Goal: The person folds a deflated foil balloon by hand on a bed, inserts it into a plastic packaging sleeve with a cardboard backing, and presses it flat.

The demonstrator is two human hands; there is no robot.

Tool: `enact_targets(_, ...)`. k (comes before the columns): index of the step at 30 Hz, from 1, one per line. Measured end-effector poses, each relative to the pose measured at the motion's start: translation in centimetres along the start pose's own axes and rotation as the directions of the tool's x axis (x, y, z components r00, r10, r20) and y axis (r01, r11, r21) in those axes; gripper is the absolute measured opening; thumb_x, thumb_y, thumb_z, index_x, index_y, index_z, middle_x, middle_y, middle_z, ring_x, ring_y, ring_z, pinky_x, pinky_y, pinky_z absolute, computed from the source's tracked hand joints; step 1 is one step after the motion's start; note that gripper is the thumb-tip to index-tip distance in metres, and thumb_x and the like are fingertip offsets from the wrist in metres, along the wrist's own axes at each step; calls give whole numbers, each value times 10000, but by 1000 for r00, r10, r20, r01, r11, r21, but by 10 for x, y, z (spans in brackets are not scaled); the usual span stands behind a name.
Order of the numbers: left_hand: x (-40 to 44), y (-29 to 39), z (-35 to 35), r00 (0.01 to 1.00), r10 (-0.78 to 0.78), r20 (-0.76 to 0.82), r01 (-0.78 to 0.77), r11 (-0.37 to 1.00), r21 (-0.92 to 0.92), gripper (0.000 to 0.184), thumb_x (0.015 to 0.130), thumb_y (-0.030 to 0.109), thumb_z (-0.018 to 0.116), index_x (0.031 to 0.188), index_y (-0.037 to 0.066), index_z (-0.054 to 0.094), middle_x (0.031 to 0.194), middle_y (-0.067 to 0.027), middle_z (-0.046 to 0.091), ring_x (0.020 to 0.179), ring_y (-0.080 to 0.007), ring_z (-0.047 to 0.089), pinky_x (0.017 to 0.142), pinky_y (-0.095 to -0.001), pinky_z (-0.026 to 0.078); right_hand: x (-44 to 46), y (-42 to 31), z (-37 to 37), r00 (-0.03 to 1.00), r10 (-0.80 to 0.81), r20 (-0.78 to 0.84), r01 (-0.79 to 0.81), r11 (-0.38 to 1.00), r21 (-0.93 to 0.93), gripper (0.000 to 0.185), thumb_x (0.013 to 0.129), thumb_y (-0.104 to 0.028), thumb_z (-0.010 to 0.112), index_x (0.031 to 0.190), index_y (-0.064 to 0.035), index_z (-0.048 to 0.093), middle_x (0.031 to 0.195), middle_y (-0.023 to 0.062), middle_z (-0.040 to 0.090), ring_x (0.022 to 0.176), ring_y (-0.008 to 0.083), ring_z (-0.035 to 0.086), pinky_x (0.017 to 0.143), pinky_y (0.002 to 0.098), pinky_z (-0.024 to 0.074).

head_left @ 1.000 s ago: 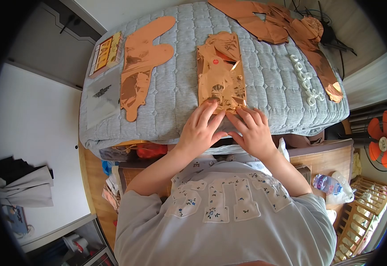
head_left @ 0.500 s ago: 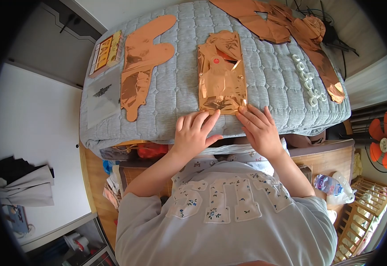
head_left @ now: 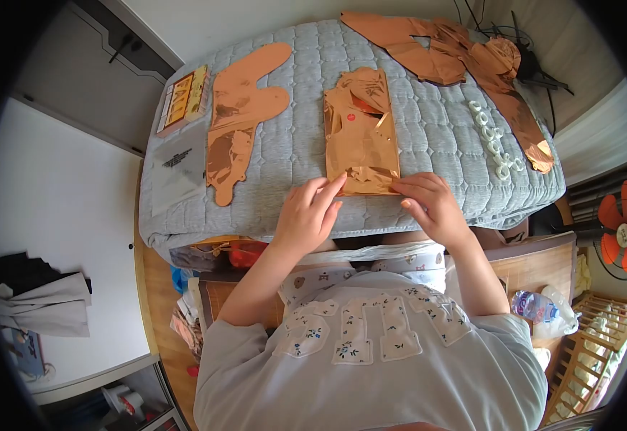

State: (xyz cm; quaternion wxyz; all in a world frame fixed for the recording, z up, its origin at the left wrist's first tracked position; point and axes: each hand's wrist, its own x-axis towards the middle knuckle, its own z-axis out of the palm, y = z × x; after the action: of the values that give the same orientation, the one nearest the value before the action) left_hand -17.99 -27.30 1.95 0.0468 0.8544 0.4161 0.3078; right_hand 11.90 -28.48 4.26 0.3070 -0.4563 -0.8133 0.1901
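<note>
While the folded, rectangular, copper-coloured foil sheet point(head_left: 362, 151) rests on the grey quilted mattress point(head_left: 302, 108), the left hand point(head_left: 306, 214) and right hand point(head_left: 435, 207) — apart, half-spread, thumbs off the foil — touch the sheet's near corners.

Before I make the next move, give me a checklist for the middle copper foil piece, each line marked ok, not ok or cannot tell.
1. Left hand at the middle foil piece's near-left corner: ok.
2. Right hand at its near-right corner: ok.
3. Surface smooth: not ok, creases show.
4. White rings clear of it: ok, off to the right.
5. Left-hand foil piece apart from it: ok, mattress shows between.
6. Underside flat: cannot tell, hidden.
</note>
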Motion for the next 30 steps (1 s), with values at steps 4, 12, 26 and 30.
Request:
enact_targets(4, 12, -15, -18, 999, 45, 18, -45, 999, -13, 536, 886, 185, 750, 1398, 128, 601, 1172, -86, 602, 962, -276, 641, 844, -418, 508, 15, 7, -14, 995, -91, 45, 88, 994, 61, 442, 936, -325, 698, 1256, -19, 702, 1245, 154, 683, 1165, 362, 618, 1020, 445, 469)
enact_targets(12, 36, -32, -29, 960, 2, 281, -26, 996, 82, 1166, 700, 570, 877, 1597, 93, 304, 1592, -173, 400, 1494, -355, 354, 1229, -485, 300, 30, 16, -11, 988, -125, 89, 145, 950, -275, 1113, 659, -573, 872, 1551, -80, 423, 1537, 171, 465, 1410, 391, 439, 1160, 493, 376)
enact_targets(26, 38, -24, -25, 903, 166, 396, -241, 959, 148, 1084, 703, 644, 825, 1562, 138, 399, 1321, -176, 557, 1283, -371, 534, 1199, -505, 366, 22, 7, -7, 982, -106, 158, 129, 981, -143, 1092, 680, -373, 918, 1570, -75, 359, 1516, 211, 483, 1424, 387, 452, 1211, 508, 335)
enact_targets(30, 30, -15, -28, 889, 140, 436, -167, 986, 23, 1075, 671, 606, 863, 1544, 155, 427, 1373, -152, 502, 1300, -358, 512, 1152, -516, 406, 14, 17, 2, 977, -166, 135, 186, 970, -159, 899, 725, -245, 880, 1500, -59, 465, 1465, 203, 528, 1356, 389, 520, 1163, 493, 399)
